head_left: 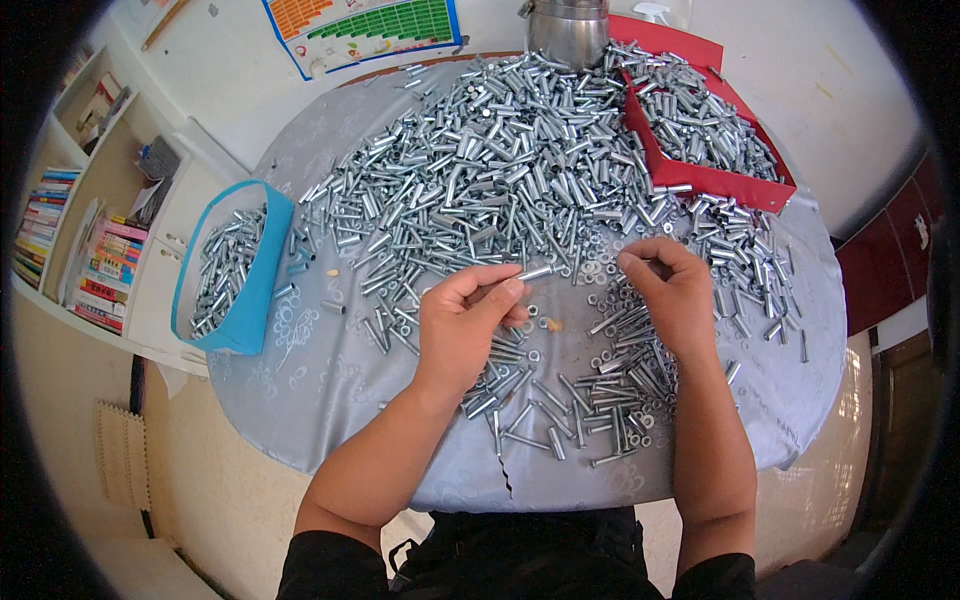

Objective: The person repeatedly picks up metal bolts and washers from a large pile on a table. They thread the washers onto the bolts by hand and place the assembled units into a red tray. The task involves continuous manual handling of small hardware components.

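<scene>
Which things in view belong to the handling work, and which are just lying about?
Apparently in use:
metal part pinched in the left hand
pile of metal hardware
blue box of hardware
red box of hardware

Apparently just lying about:
steel container
wall chart
shelved books

The left forearm slants up and to the right, and the right forearm goes almost straight up. Both are bare. The left hand pinches with its thumb and pointer finger, and its other fingers curl below. The right hand tips left, with bent fingers and its thumb tip close to them. The two hands are apart.
</scene>
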`<control>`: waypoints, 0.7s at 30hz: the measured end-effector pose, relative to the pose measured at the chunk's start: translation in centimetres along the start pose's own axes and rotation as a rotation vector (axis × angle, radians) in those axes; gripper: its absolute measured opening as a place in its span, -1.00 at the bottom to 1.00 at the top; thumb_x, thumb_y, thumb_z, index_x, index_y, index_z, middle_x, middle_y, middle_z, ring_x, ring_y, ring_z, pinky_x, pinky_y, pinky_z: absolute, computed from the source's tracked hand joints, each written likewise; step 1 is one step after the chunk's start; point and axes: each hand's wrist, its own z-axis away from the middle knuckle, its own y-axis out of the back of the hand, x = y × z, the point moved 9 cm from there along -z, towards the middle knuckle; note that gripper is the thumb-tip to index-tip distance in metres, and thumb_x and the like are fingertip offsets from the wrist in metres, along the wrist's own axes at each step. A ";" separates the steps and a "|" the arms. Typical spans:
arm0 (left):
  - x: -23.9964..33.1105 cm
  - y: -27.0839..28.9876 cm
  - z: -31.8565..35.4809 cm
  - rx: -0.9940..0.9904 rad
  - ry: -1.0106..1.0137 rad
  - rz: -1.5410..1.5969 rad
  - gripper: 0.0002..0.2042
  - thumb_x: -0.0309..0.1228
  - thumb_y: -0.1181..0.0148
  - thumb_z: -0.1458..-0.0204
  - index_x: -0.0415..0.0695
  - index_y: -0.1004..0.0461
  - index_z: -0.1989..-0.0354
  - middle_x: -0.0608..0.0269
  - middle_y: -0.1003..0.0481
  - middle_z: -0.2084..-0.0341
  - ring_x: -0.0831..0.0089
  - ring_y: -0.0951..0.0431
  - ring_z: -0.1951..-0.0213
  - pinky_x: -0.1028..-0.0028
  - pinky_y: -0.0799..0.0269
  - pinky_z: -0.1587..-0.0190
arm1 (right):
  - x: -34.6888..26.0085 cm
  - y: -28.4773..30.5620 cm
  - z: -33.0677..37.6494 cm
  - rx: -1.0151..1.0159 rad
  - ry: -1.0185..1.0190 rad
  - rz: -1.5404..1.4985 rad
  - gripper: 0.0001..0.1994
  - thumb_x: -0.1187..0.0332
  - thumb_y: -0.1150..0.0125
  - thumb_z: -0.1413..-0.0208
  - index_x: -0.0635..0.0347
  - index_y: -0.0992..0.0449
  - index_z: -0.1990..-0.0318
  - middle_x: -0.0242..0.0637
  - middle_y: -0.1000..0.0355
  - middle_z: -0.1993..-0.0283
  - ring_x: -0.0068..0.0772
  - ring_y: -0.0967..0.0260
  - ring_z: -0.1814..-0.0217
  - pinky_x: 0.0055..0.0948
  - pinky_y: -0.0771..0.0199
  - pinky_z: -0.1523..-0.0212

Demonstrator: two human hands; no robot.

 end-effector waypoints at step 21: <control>0.0 0.0 0.0 -0.006 -0.007 -0.013 -0.81 -0.53 -0.20 -0.07 -0.29 -0.52 0.13 0.13 -0.59 0.35 0.52 -0.56 0.43 0.53 -0.51 0.36 | -2.4 -3.0 0.4 0.029 0.467 0.675 -0.93 0.42 -0.28 0.12 0.19 -0.55 0.45 -0.17 -0.39 0.40 -0.06 -0.35 0.27 -0.17 -0.36 0.21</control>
